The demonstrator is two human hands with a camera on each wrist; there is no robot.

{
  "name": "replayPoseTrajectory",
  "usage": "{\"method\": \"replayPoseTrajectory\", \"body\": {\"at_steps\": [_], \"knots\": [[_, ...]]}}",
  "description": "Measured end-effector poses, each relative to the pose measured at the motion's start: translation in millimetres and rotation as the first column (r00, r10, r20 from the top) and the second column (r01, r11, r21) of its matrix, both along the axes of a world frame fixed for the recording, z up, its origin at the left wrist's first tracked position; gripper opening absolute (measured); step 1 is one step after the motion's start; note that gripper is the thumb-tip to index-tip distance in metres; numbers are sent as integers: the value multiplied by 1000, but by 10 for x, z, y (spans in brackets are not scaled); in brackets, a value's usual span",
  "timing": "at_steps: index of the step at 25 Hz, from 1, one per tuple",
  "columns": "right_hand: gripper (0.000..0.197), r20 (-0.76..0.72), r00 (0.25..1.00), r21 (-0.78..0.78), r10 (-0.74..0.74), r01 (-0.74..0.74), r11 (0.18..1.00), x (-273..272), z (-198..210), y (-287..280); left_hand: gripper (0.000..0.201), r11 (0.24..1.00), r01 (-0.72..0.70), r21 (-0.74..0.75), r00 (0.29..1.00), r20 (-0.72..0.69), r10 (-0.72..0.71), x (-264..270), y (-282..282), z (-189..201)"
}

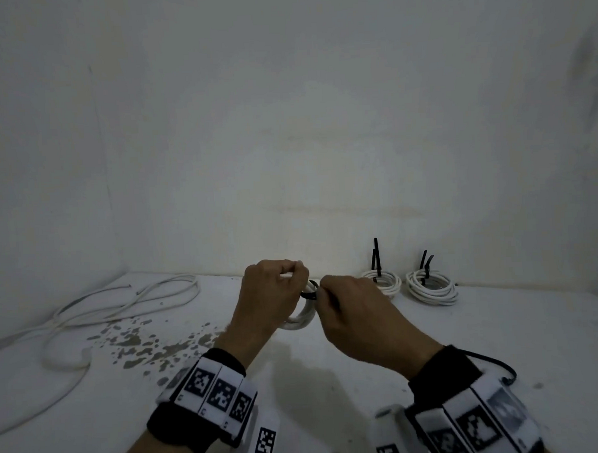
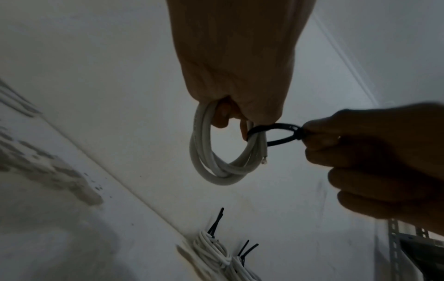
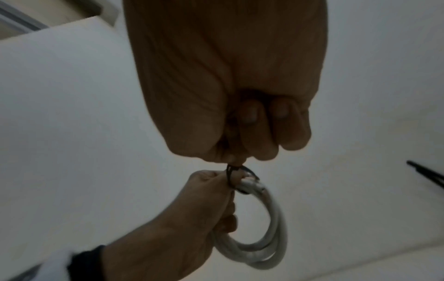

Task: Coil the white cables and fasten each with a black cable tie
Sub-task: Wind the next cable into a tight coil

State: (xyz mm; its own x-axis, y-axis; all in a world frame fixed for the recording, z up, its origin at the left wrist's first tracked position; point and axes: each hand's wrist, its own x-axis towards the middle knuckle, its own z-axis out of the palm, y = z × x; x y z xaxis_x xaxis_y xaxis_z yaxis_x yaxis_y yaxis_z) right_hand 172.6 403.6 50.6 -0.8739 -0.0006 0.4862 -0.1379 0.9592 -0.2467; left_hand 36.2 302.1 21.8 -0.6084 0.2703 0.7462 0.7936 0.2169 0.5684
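Note:
My left hand grips the top of a small coil of white cable, held upright above the table; the left wrist view shows the coil hanging from its curled fingers. A black cable tie loops loosely round the coil's right side. My right hand pinches the tie where its ends meet, close beside the left hand. In the right wrist view the tie sits just below my curled right fingers, above the coil.
Two tied white coils lie at the back right by the wall, black tie tails sticking up. A loose white cable sprawls across the left of the table. Dark blotches mark the tabletop.

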Motion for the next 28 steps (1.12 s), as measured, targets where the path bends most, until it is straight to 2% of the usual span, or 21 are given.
{"method": "replayPoseTrajectory", "body": {"at_steps": [2,3,4,5,6,8,10,11,12,14,15,16,17,18,20,21,22,25,28], "knots": [[41,-13,1000,-227,-8,5,974,52,70,-8,37,999,52,6,998,22,-52,14,-17,-2],[41,-11,1000,-422,-4,-1,906,98,152,2,35,996,86,-4,996,27,-86,41,-22,7],[42,-20,1000,-600,10,-20,800,141,250,15,33,992,129,-4,991,32,-129,72,-21,16],[43,-45,999,-723,20,-46,690,171,351,52,30,984,180,2,983,47,-179,96,0,42],[44,-78,997,-786,7,-65,614,201,446,102,30,973,233,-5,970,77,-232,106,31,73],[45,-116,993,-792,-23,-78,605,208,580,204,42,956,290,-46,951,124,-282,112,72,105],[46,-103,995,-765,-5,-77,639,233,619,202,54,959,268,-88,961,87,-261,124,81,113],[46,-79,997,-741,26,-76,667,239,596,143,55,969,230,-87,973,50,-227,133,78,103],[46,-36,997,-686,63,-71,724,265,530,34,51,979,194,-71,981,15,-193,149,72,98],[45,39,995,-469,93,-64,881,314,297,-281,45,984,176,-34,984,7,-176,157,47,101],[45,70,993,-364,92,-60,930,339,207,-397,45,980,196,-32,980,41,-195,167,32,100],[45,72,994,-345,84,-54,937,350,186,-428,46,974,220,-47,973,76,-216,186,17,93],[46,52,996,-405,69,-42,914,343,236,-383,47,969,238,-64,966,118,-230,205,5,87],[46,10,999,-518,53,-40,854,329,335,-288,46,968,246,-56,958,168,-233,211,0,87],[46,-101,994,-731,34,-97,675,325,577,-80,39,960,279,7,926,262,-271,255,36,128],[46,-137,990,-772,37,-130,622,331,652,-15,36,952,303,36,909,289,-300,272,56,142],[45,-150,988,-777,46,-147,613,326,676,14,35,948,316,44,897,311,-313,283,66,152],[42,-117,990,-742,75,-137,656,246,577,-61,36,955,295,32,860,426,-280,272,47,156],[45,-86,991,-776,99,-128,618,209,449,-77,44,971,222,90,741,632,-228,322,34,144]]}}
